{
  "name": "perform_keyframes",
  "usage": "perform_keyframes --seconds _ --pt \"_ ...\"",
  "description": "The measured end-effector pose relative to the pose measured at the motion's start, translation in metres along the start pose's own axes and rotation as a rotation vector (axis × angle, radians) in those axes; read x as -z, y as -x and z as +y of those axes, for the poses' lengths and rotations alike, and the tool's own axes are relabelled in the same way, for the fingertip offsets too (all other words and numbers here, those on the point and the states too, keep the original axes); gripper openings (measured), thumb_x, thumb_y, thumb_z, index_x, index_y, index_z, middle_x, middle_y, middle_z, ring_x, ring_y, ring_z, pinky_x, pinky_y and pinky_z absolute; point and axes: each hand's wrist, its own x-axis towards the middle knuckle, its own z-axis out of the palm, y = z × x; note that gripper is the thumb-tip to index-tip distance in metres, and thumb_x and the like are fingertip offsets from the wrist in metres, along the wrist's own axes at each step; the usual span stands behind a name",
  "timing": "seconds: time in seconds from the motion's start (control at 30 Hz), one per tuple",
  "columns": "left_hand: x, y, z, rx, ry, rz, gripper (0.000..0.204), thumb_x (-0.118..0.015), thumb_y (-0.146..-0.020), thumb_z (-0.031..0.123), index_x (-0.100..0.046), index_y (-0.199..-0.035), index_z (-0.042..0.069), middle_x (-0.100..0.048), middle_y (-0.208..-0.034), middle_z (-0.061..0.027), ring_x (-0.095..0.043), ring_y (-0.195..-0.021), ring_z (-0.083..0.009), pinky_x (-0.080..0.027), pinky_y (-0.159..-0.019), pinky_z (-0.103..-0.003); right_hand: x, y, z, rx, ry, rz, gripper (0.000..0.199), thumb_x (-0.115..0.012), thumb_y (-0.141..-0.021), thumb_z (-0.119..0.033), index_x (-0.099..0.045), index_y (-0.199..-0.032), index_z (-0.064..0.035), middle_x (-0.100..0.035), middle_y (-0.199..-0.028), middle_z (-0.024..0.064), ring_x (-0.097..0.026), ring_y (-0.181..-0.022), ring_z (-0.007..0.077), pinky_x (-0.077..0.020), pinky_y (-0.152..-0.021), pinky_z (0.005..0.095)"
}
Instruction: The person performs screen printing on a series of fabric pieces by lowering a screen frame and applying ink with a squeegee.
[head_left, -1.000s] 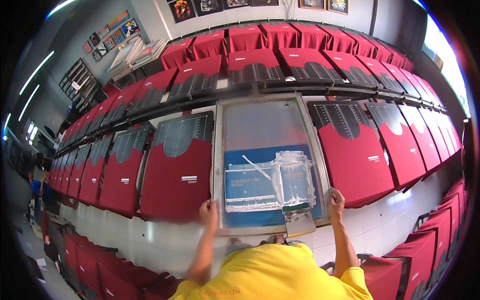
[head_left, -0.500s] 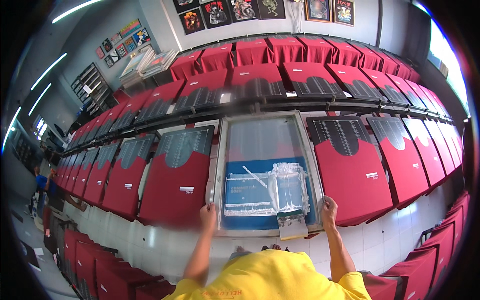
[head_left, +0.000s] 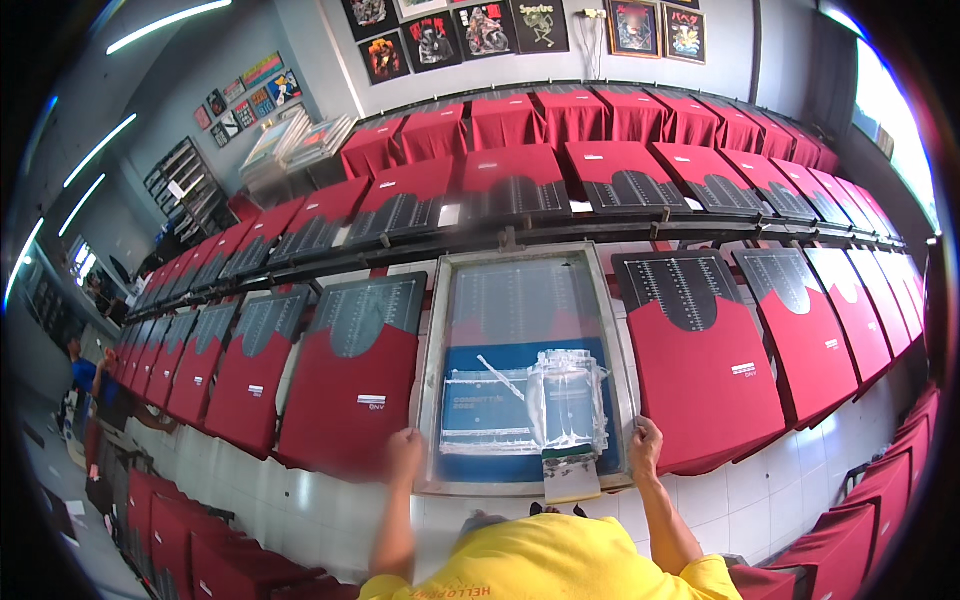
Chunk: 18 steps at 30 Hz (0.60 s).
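**Desk:** What fills the workshop?

**Photographer:** Ranks of red-draped boards (head_left: 345, 430), many with their grey ends bared. In the nearest rank ahead, a mesh-covered frame (head_left: 436, 340) lies between two neighbouring boards, directly before the wearer. A grey panel and red cloth show through it; whether it touches that cloth cannot be told.

**Desk:** How would such a frame handle?

**Photographer:** By its look, rigid and broad, more awkward than heavy, with a thin, taut mesh (head_left: 515, 300) that could tear under a sharp poke. The side bars, toward the near corners, seem the sound place to take hold. White streaks (head_left: 490, 436) across the blue zone may be tacky or slick. A flat-bladed tool (head_left: 570, 478) overlaps the near bar, probably stiff, and liable to slide if the frame tilts.

**Desk:** And the hands?

**Photographer:** The right hand (head_left: 646, 445) pinches the right bar, its fingers curled at the edge. The left hand (head_left: 404, 455), at the left bar, is blurred; its grip cannot be told.

**Desk:** The count?

**Photographer:** At least three ranks of boards ahead, packed too tightly toward the sides to tally singly; two boards flanking the frame; one frame; one tool; two hands.
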Motion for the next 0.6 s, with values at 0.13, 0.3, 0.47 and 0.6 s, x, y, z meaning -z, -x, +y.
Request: perform_keyframes --seconds 0.13,0.3,0.47,0.6 --pt "-0.002 -0.013 -0.012 -0.039 -0.082 0.020 0.027 -0.056 -0.092 0.024 -0.069 -0.090 0.000 -0.067 -0.084 -0.0255 -0.067 -0.081 -0.0400 -0.048 -0.068 -0.045 -0.006 0.000 0.009 0.145 0.064 0.036 0.028 -0.054 -0.087 0.004 -0.066 -0.111 0.0008 -0.066 -0.083 0.0153 -0.063 -0.077 0.0210 -0.0484 -0.071 0.0322" --pt "-0.007 -0.013 -0.016 -0.139 -0.221 0.068 0.025 -0.060 -0.092 0.021 -0.070 -0.090 -0.002 -0.068 -0.082 -0.0230 -0.068 -0.078 -0.0383 -0.050 -0.069 -0.044 0.011 0.008 -0.019 0.252 0.438 -0.101 0.031 -0.057 -0.089 -0.004 -0.061 -0.119 -0.0019 -0.065 -0.111 0.0195 -0.062 -0.103 0.0313 -0.0471 -0.090 0.0402" --pt "0.004 0.037 0.030 -0.451 0.023 0.201 0.027 -0.059 -0.096 0.023 -0.068 -0.091 -0.001 -0.069 -0.082 -0.0136 -0.064 -0.065 -0.0251 -0.050 -0.063 -0.037 0.032 0.055 -0.108 0.727 0.518 -0.587 0.050 -0.066 -0.084 -0.017 -0.055 -0.132 -0.0070 -0.057 -0.132 0.0131 -0.050 -0.126 0.0315 -0.0401 -0.104 0.0454" --pt "-0.009 0.108 0.045 0.023 0.417 -0.745 0.030 -0.055 -0.100 0.028 -0.071 -0.100 0.002 -0.070 -0.085 -0.0064 -0.063 -0.066 -0.0139 -0.049 -0.058 -0.028 0.024 0.077 -0.114 0.911 0.787 -0.876 0.061 -0.073 -0.075 -0.022 -0.055 -0.131 -0.0082 -0.057 -0.134 0.0078 -0.048 -0.126 0.0272 -0.0405 -0.103 0.0422"
